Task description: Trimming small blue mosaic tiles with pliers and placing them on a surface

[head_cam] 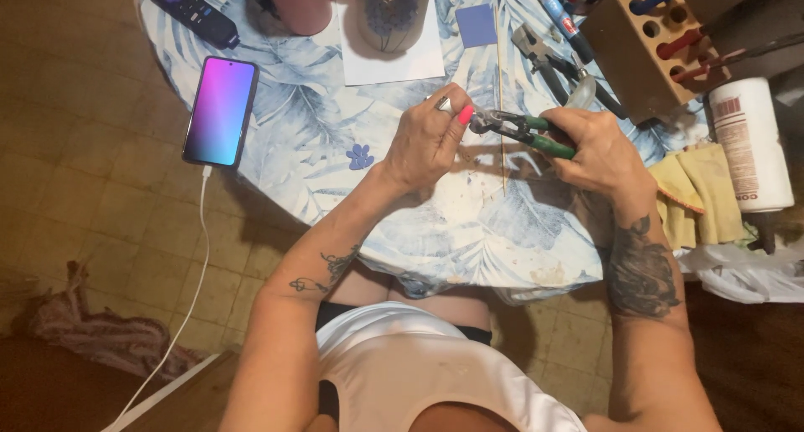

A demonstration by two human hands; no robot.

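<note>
A round table (318, 139) covered in a pale cloth with blue leaf prints fills the upper middle of the view, seen from above by the person seated at its near edge. At the table's left edge lies a phone (220, 110) with a glowing purple-to-blue screen, and a white cable (194, 273) runs from it down over the tiled floor. Just above the phone, at the table's far left rim, sits a dark remote control (191, 12). Near the table's middle, a small purple flower shape (360, 156) rests on the cloth. Just right of it, the left hand (427, 139) hovers over the table's centre, its fingers curled and pinched around something small at the tips; what it is cannot be told. The nose of a pair of green-handled pliers (519, 131) meets those fingertips. The right hand (596, 151) wraps closed around the green handles, over the table's right half. Behind it, further pliers (544, 59) lie on the cloth. At the table's far right corner stands a wooden tool block (641, 51), with a yellow cloth (699, 193) and a white bottle (751, 143) past the table's right edge.
</note>
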